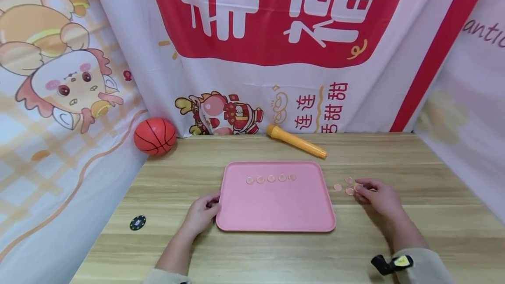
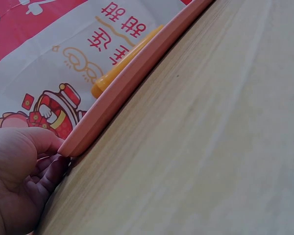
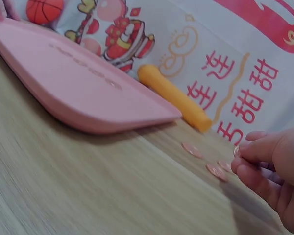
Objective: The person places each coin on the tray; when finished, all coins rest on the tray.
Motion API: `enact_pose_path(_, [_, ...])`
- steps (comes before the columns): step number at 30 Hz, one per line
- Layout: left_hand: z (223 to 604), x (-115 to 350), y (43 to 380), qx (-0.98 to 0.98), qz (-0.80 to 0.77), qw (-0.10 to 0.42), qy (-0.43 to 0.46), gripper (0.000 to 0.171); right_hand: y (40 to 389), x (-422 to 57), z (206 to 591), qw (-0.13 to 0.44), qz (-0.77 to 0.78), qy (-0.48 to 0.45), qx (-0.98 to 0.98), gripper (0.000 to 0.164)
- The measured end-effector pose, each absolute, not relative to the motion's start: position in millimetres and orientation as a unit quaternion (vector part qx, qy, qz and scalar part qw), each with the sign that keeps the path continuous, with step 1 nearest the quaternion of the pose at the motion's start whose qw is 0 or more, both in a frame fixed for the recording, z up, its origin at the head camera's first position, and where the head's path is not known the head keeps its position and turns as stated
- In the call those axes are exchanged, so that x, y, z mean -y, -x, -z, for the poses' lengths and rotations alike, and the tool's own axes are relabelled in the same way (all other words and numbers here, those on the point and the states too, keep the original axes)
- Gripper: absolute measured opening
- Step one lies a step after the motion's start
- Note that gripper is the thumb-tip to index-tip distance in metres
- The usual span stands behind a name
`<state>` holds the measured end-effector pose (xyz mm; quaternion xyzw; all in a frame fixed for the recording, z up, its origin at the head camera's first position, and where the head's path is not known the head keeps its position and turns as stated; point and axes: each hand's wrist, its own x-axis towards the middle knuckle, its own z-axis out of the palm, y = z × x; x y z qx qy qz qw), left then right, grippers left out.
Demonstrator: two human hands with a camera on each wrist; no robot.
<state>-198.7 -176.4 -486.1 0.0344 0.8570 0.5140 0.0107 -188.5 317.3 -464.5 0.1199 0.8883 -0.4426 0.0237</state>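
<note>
A pink tray lies on the wooden table, with several small copper-coloured coins in a row across its far part. My left hand pinches the tray's left edge; the left wrist view shows thumb and fingers at the rim. To the right of the tray, my right hand pinches one coin between thumb and fingers, just above the table. Three more coins lie close by, the nearest one beside the fingertips and another nearer the tray.
A yellow toy microphone lies behind the tray. At the back left sits a red basketball-patterned ball, and a black poker chip lies on the left of the table. Printed cloths hang behind and at both sides.
</note>
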Motion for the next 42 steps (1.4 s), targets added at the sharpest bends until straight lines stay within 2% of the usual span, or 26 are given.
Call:
enact_pose_path(5, [486,176,198,-0.855,-0.517,0.012,-0.033,0.039,193,-296,453,0.048,0.479,-0.099,-0.871,0.058])
enact_pose_path(14, [487,176,200,-0.853,-0.521,0.011,-0.033,0.039,204,-252,450,0.022,0.555,-0.025,-0.831,0.057])
enact_pose_path(20, [486,176,201,-0.850,-0.526,0.009,-0.035,0.039,213,-218,448,0.042,0.612,-0.045,-0.788,0.056])
enact_pose_path(31, [485,177,198,-0.848,-0.529,0.008,-0.036,0.039,226,-162,456,0.040,0.577,0.011,-0.815,0.043])
enact_pose_path(42, [484,177,197,-0.850,-0.525,0.006,-0.041,0.039,239,-105,475,0.059,0.590,-0.006,-0.805,0.035])
